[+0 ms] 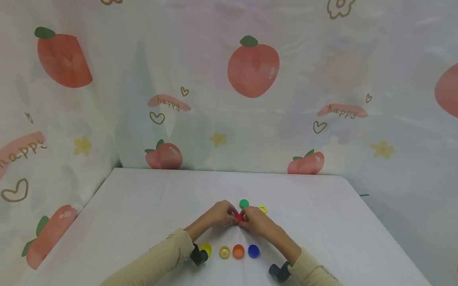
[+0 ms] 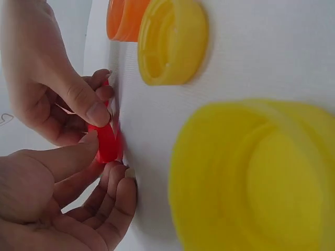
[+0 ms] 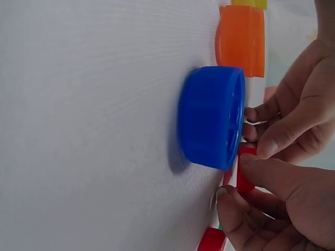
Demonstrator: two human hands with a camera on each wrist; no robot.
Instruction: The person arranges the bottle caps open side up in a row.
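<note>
On the white counter [image 1: 143,222], a bright yellow cap [image 1: 206,249] lies beside the left sleeve [image 1: 161,256]. The left hand [image 1: 220,213], thumb and fingers drawn close, pinches a red cap [image 1: 239,217] beyond a near row: gold cap [image 1: 224,252], orange cap [image 1: 238,251], blue cap [image 1: 253,251]. Just past the red one sits a green cap [image 1: 244,203]. The right hand's [image 1: 257,220] fingers pinch the red cap too; a yellow disc [image 1: 263,209] lies behind.
</note>
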